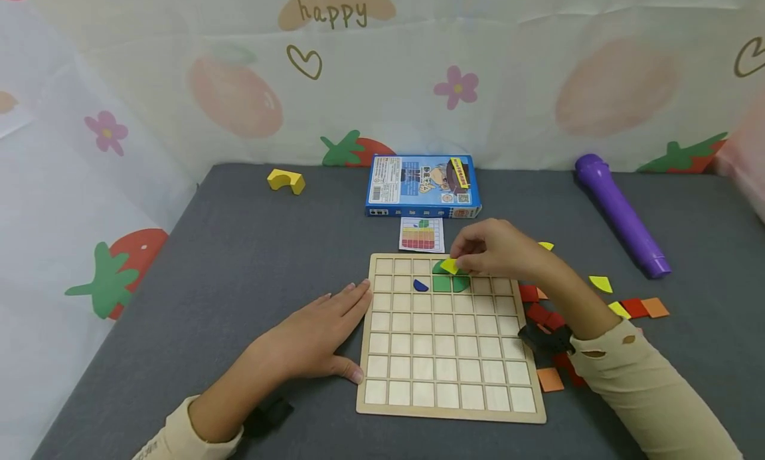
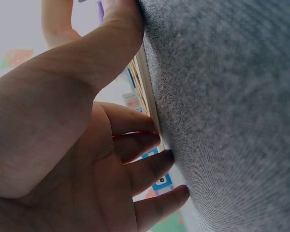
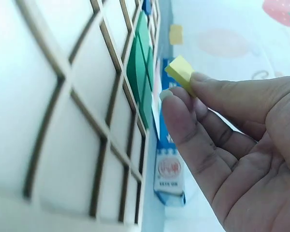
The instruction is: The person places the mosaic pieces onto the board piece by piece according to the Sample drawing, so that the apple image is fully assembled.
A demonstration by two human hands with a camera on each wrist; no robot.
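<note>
A wooden grid board (image 1: 451, 419) lies on the dark tabletop. My right hand (image 1: 496, 251) is above its far edge and pinches a yellow tile (image 3: 182, 71) between thumb and fingers. Beneath that hand, several green tiles (image 1: 441, 284) sit in neighbouring cells of the upper rows, partly covered by the yellow tile and the fingers. One blue tile (image 1: 421, 285) lies to their left on the board. My left hand (image 1: 313, 334) rests along the board's left side with extended fingers, its fingertips and thumb touching the edge.
A printed pattern card (image 1: 422, 234) lies just beyond the board, before a blue box (image 1: 423, 186). Red, orange and yellow tiles (image 1: 600, 284) are scattered at the right, some under the right forearm. A purple tube (image 1: 623, 216) lies far right; a yellow arch block (image 1: 286, 180) stands far left.
</note>
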